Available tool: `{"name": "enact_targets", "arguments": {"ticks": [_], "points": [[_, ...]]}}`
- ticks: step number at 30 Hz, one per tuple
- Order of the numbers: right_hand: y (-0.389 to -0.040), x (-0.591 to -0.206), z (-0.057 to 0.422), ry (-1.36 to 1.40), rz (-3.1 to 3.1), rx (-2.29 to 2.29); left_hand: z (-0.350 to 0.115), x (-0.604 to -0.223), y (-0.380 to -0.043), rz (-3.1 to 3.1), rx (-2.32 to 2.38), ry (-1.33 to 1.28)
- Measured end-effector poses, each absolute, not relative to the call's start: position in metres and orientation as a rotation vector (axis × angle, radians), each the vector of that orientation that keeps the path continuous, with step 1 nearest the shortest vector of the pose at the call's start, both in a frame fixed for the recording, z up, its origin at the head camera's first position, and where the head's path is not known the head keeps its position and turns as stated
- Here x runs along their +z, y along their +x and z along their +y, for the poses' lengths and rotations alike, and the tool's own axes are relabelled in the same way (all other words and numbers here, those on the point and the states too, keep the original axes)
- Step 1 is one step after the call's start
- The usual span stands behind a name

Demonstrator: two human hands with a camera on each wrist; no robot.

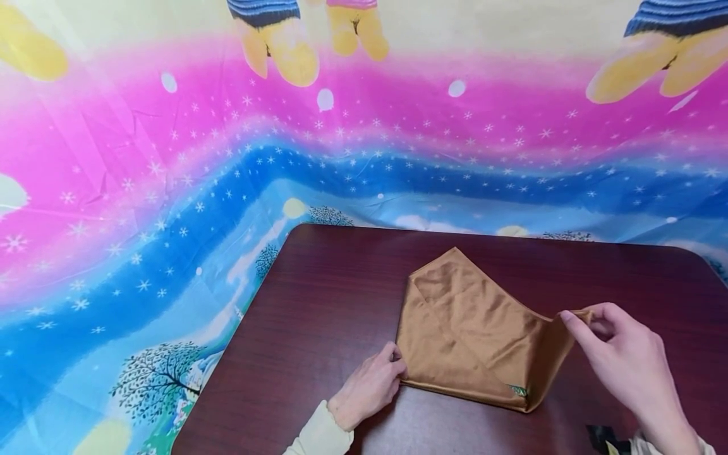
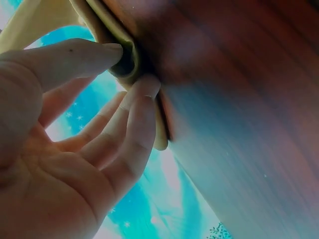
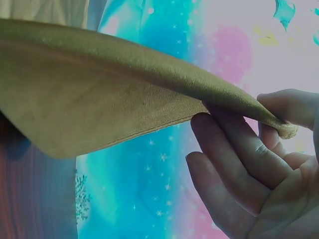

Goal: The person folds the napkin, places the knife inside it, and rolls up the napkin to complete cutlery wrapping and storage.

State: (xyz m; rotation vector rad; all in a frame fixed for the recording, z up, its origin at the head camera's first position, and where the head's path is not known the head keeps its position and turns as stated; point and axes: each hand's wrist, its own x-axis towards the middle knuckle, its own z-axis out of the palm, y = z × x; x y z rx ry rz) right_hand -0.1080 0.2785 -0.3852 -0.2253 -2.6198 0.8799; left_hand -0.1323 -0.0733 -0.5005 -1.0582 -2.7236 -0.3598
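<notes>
A folded brown satin cloth (image 1: 455, 316) lies on the dark table, a pointed flap at its far end and a small green patch (image 1: 517, 391) near its lower right. At the lower left corner my left hand (image 1: 372, 382) pinches the folded edge; the left wrist view shows the thumb and fingertips on either side of the rolled layers (image 2: 130, 62). My right hand (image 1: 631, 354) holds the right corner between thumb and fingers, raised above the table, so that side stands up in a curve. In the right wrist view, the lifted edge (image 3: 149, 69) runs taut into the fingers (image 3: 234, 154).
The reddish-brown table (image 1: 318, 297) has rounded corners. Behind it and on its left hangs a printed backdrop (image 1: 341, 133) in pink and blue with snowflakes and trees. A small black object (image 1: 601, 437) shows beside the right wrist.
</notes>
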Motion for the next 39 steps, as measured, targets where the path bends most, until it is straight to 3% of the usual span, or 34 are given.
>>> {"name": "enact_targets", "arguments": {"ticks": [39], "points": [[-0.119, -0.4, 0.186, -0.01, -2.748, 1.119, -0.075, -0.502, -0.132, -2.799, -0.602, -0.975]]}}
